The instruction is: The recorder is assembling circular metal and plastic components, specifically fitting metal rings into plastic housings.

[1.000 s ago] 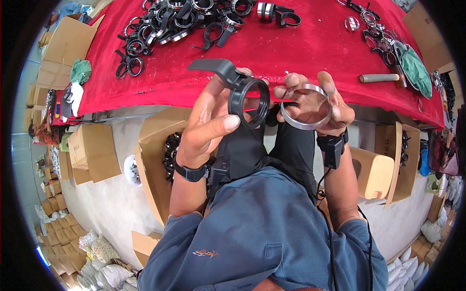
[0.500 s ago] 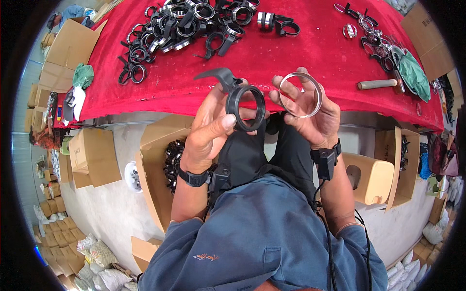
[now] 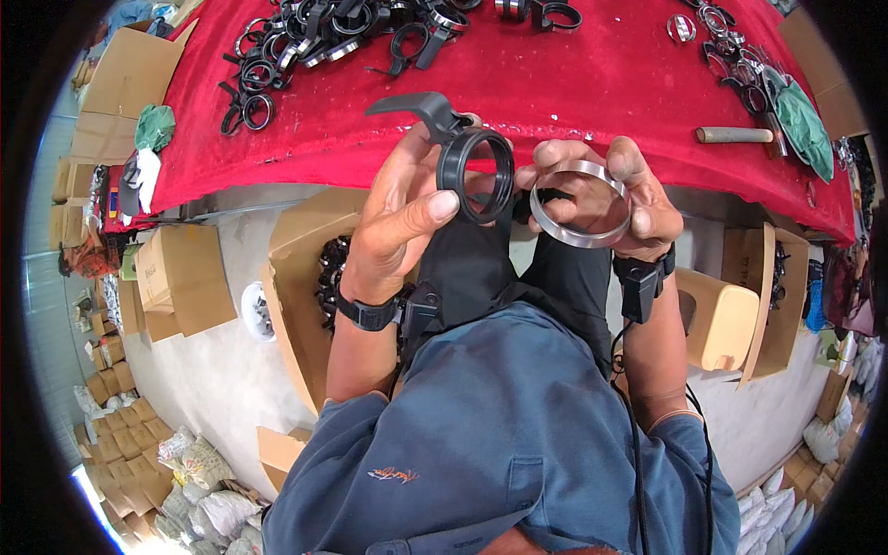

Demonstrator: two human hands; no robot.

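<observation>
My left hand (image 3: 407, 213) is closed on a black plastic ring (image 3: 450, 176) that has a curved lever arm reaching out to the upper left. The thumb presses on the ring's near side, and the fingers lie behind it. In my right hand (image 3: 647, 199) is a thin silver metal ring (image 3: 583, 238), gripped at its right side and tilted so that its inner wall shows. The two rings are held side by side, apart, over my lap just in front of the table edge.
A red-covered table (image 3: 555, 92) carries a heap of black and silver rings (image 3: 314, 32) at the far left. At its right lie a hammer (image 3: 735, 135), loose metal rings (image 3: 682, 29) and a green cloth (image 3: 800, 125). Cardboard boxes (image 3: 199, 277) stand around below, and a beige container (image 3: 726, 319) is at my right.
My right hand has turned the silver ring from nearly upright to a more tilted pose, shifting slightly right and nearer. The black ring has stayed in my left hand. The view has shifted slightly.
</observation>
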